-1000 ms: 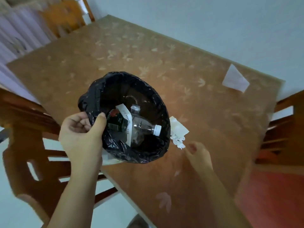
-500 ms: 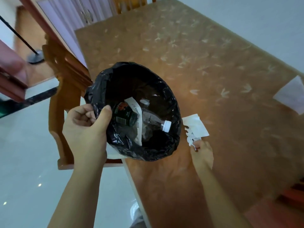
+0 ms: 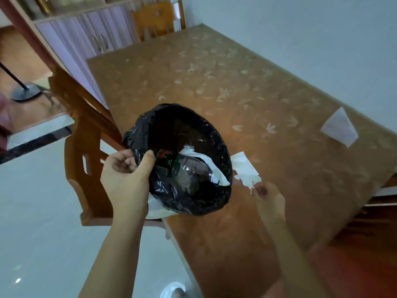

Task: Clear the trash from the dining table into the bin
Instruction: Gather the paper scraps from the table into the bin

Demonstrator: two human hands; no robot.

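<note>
Bin lined with a black plastic bag hangs over the near left edge of the table, held up by the left hand. That hand is clenched on the bag's rim, thumb pressed inside against the liner and fingers curled on the outside. Inside the bin lie a clear plastic bottle with a dark label and a strip of white paper draped across it.

The right hand reaches over the brown, leaf-patterned tabletop just beside the bin's right side. Its fingertips pinch the torn lower edge of a crumpled white tissue — the tissue's upper part sits close against the bin's outer wall, and whether it rests on the table or is lifted off it I cannot tell.

Well apart, near the far right edge of the table, a folded white paper lies by itself.

A wooden chair stands at the table's left side, partly behind the bin, and a second chair stands at the far end — beside it a cabinet with pale doors.
</note>
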